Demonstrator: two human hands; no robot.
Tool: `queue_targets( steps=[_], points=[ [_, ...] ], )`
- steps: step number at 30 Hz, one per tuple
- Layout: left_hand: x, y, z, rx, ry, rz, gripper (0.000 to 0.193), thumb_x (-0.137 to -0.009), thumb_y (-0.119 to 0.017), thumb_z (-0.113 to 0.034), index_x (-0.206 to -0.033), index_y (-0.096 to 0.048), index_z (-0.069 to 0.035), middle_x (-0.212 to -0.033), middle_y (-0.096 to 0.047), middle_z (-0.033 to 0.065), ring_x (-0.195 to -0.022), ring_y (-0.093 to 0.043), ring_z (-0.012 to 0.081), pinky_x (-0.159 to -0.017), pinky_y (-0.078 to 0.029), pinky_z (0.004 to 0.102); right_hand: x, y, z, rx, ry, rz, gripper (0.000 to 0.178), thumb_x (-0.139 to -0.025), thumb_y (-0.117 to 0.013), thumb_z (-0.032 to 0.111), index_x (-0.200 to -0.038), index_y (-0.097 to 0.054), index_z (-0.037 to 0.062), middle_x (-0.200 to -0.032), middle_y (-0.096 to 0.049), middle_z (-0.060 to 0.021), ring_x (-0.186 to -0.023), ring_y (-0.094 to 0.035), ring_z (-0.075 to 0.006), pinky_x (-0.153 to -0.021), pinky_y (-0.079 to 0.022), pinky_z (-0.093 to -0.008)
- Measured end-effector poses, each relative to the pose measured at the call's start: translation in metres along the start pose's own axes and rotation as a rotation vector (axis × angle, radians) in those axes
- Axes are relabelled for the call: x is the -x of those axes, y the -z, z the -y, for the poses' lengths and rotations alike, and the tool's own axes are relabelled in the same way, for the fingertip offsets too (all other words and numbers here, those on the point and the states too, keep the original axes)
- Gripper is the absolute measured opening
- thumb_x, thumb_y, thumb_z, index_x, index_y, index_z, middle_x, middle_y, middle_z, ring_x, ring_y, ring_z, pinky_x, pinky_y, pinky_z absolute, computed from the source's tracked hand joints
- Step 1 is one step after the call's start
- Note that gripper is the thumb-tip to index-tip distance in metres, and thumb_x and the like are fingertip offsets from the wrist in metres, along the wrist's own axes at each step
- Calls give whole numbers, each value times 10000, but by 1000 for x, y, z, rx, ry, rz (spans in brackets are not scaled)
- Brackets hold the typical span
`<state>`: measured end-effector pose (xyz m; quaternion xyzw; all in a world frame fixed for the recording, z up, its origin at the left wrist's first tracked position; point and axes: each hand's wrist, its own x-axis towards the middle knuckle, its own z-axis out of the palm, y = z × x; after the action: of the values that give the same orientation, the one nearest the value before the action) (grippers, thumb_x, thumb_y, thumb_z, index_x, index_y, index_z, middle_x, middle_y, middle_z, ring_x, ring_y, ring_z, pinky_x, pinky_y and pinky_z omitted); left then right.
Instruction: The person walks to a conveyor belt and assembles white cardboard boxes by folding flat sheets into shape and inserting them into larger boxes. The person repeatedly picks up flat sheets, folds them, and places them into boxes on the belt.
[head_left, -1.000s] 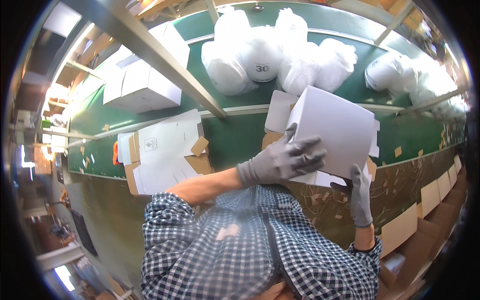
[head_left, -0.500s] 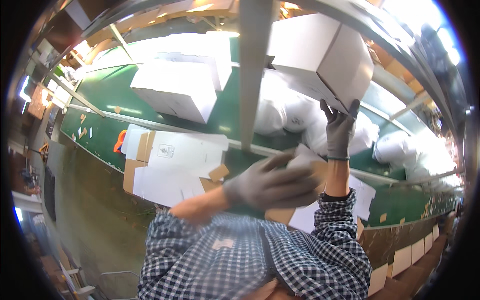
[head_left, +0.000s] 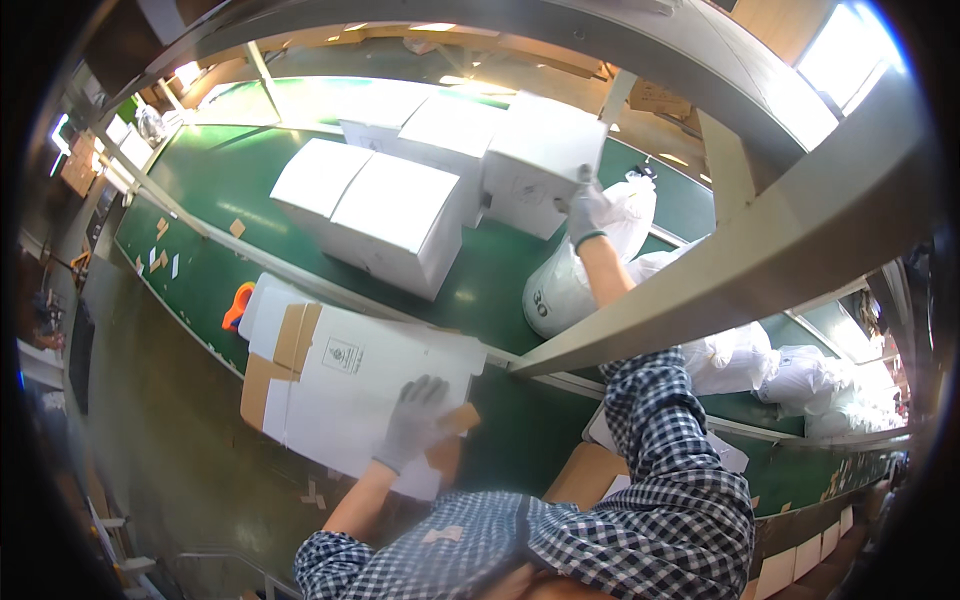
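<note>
My gloved left hand (head_left: 413, 420) lies with fingers spread on a flat white carton (head_left: 400, 365) with brown inner flaps, at the near edge of the green bench. My right arm reaches far out past a slanting metal beam. At its end, my gloved right hand (head_left: 588, 208) rests against the right side of an upright white box (head_left: 540, 165), fingers apart and not wrapped round it. Just below that hand stands a stuffed white bag (head_left: 560, 285) with a tied top. More closed white boxes (head_left: 395, 205) stand to the left of the touched one.
A pale metal beam (head_left: 730, 265) crosses in front of my right arm. Several white bags (head_left: 740, 355) line the bench to the right. An orange tape dispenser (head_left: 238, 305) sits left of the flat carton. Cardboard scraps (head_left: 237, 228) dot the green surface (head_left: 200, 180).
My right hand has taken the white box from overhead at the right to the group on the far bench. My left hand has moved left and down onto the flat carton.
</note>
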<state>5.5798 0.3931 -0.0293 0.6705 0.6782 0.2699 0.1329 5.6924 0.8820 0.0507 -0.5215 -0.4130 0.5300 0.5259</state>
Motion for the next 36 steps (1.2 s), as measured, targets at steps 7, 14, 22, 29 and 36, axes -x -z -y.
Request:
queue_targets(
  steps=[7,14,22,29,36],
  points=[
    [-51,-32,-2,-253,-177,443,1139,-660,-898,-560,-1586,-441,-78,-1678,-350,181,-1577,-251,445,-1217,-197,739,-20,29,3,-39,-41,329,356,-1084,-581,249,-1341,-680,23,-1133,-697,-113,-957,-687,-220,-792,-626,-398],
    [-35,-45,0,-389,-263,680,1130,-623,-913,-532,-1546,-472,-52,-1657,-352,219,-1566,-240,483,-1201,-200,759,186,215,47,312,588,285,447,-1051,-607,108,-1471,-569,-41,-1395,-638,-154,-1287,-603,-253,-1099,-496,-354],
    [-38,-47,13,-333,-386,532,690,-839,-784,-357,-1430,-594,-56,-1444,-578,214,-1455,-433,462,-1181,-335,655,400,391,-48,1495,559,635,542,-754,-769,365,-1221,-679,105,-1207,-634,-157,-1220,-567,-385,-980,-480,-550],
    [-114,-93,-104,-278,-623,39,698,-975,-668,-394,-1532,-460,-28,-1376,-643,246,-1229,-612,448,-1069,-489,588,374,469,-89,1065,584,749,627,-788,-845,377,-1321,-681,91,-1540,-479,-234,-1468,-396,-470,-1236,-321,-585],
    [-117,-68,-179,-298,-646,-120,769,-1065,-586,-442,-1611,-303,21,-1296,-691,278,-1059,-696,459,-970,-582,585,341,498,-126,951,741,844,531,-859,-783,310,-1329,-685,84,-1501,-526,-252,-1443,-457,-429,-1211,-379,-526]
  ],
)
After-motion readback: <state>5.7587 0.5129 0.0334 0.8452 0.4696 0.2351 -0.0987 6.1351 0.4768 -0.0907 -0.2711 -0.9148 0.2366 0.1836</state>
